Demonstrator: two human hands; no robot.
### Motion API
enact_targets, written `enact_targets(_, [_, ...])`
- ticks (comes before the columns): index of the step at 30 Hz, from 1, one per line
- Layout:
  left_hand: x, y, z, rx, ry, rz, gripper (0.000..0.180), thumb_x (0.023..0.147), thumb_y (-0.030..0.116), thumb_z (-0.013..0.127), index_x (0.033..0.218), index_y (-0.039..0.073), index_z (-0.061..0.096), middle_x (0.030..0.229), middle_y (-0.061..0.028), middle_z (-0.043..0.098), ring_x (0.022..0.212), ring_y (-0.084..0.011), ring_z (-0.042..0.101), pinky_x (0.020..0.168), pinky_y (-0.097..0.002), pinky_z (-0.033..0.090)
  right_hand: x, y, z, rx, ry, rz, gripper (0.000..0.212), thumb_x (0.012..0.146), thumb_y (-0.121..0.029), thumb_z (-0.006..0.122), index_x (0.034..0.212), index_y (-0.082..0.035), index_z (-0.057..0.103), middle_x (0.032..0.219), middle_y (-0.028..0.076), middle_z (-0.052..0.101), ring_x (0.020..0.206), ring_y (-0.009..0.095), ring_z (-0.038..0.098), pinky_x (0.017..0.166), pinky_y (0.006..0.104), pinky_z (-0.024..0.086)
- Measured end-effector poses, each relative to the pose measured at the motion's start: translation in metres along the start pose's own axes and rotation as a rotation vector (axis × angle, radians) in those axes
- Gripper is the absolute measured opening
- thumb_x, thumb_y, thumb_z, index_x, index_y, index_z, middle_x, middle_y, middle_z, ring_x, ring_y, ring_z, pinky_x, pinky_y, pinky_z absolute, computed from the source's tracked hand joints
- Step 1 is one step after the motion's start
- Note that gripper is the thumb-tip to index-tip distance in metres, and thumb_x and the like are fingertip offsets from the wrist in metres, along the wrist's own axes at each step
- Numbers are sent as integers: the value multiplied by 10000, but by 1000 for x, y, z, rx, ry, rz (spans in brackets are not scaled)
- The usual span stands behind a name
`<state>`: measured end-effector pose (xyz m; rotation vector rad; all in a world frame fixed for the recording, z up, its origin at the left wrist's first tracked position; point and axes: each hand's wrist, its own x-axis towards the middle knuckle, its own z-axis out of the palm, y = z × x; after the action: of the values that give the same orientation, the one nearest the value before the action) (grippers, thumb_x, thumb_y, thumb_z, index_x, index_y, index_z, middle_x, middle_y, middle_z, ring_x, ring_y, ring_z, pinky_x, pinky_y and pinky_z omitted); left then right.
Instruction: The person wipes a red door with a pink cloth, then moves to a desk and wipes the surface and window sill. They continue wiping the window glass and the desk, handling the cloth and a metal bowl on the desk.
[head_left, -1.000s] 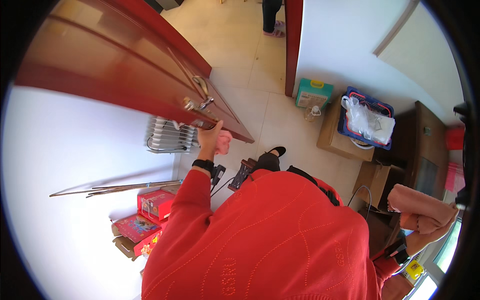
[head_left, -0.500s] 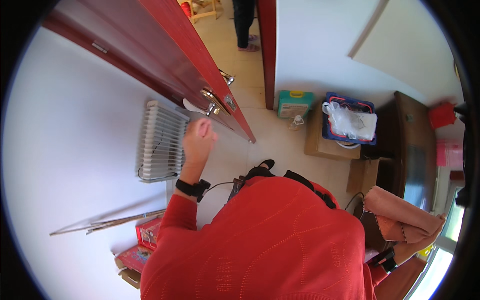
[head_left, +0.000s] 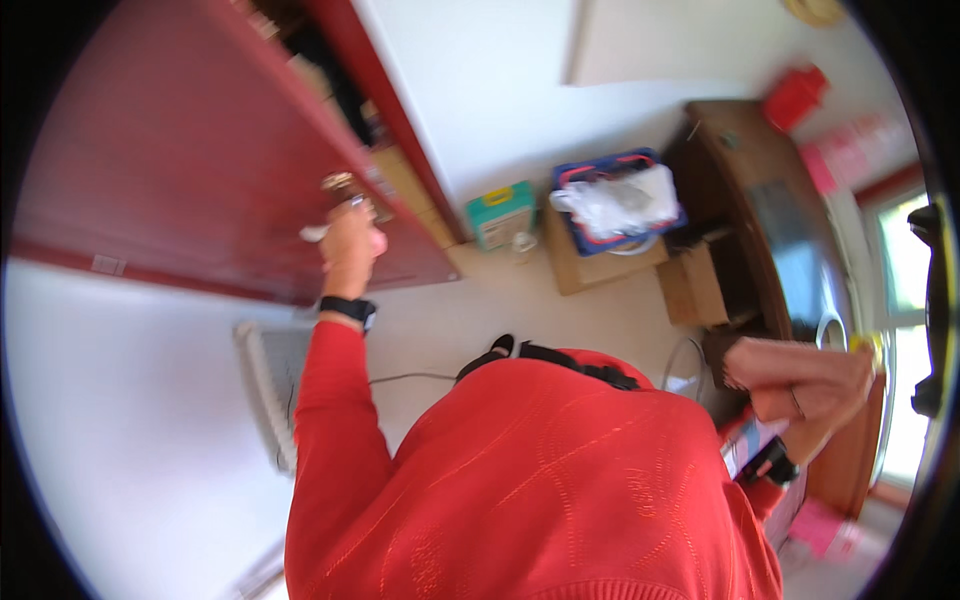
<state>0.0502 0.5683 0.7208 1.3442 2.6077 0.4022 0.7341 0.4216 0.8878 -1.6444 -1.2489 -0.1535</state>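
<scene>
My left hand (head_left: 350, 245) is closed at the lever handle of a dark red door (head_left: 200, 150); its metal plate (head_left: 340, 185) shows just above my knuckles, and a pale bit of the lever sticks out beside them. Motion blur softens the fingers. The door stands partly open, with a narrow gap between its edge and the red frame (head_left: 385, 90). Out to the right, my right hand (head_left: 850, 390) grips a folded pinkish-brown cloth (head_left: 790, 372), which hangs over the fingers and hides part of them.
Along the wall stand a teal box (head_left: 503, 215) and a cardboard box (head_left: 590, 265) carrying a blue basket (head_left: 680, 215) with white plastic bags. A dark wooden desk (head_left: 740, 150) lines the right, near a window (head_left: 905, 270). A white radiator (head_left: 265, 390) stands by the left wall.
The door has swung toward its frame, narrowing the gap and hiding the person beyond. My left hand has reached forward onto the handle. My view has turned; the cloth stays in my right hand.
</scene>
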Motion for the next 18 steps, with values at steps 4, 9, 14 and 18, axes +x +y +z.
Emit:
enact_targets(4, [69, 17, 4, -313, -210, -270, 366, 925, 377, 549, 777, 55, 642, 789, -186, 683, 717, -330, 656, 611, -476, 501, 6, 17, -6, 615, 191, 430, 350, 1024, -204, 459, 1282, 4, 570, 1172, 92, 644, 1088, 162, 616, 987, 298, 476])
enact_targets(9, [144, 10, 11, 21, -10, 272, 434, 992, 360, 449, 935, 9, 698, 932, -173, 731, 892, -399, 689, 764, -526, 517, -11, 19, -30, 1085, 160, 558, 211, 998, -201, 538, 1102, -54, 648, 979, 31, 668, 918, 134, 642, 827, 277, 523])
enact_targets(14, [183, 9, 28, 103, -17, 166, 462, 1010, 357, 410, 935, 22, 719, 942, -168, 736, 898, -384, 697, 746, -507, 526, -35, 6, -50, 963, 236, 555, 182, 988, -194, 553, 1071, -74, 662, 919, 21, 664, 856, 121, 643, 772, 263, 532])
enact_targets(18, [207, 14, 32, 30, -25, 177, 468, 971, 333, 433, 911, -42, 706, 936, -249, 714, 868, -416, 691, 733, -509, 524, -39, 14, -62, 827, 317, 563, 183, 991, -176, 549, 1062, -59, 670, 944, 29, 676, 882, 125, 646, 808, 264, 533])
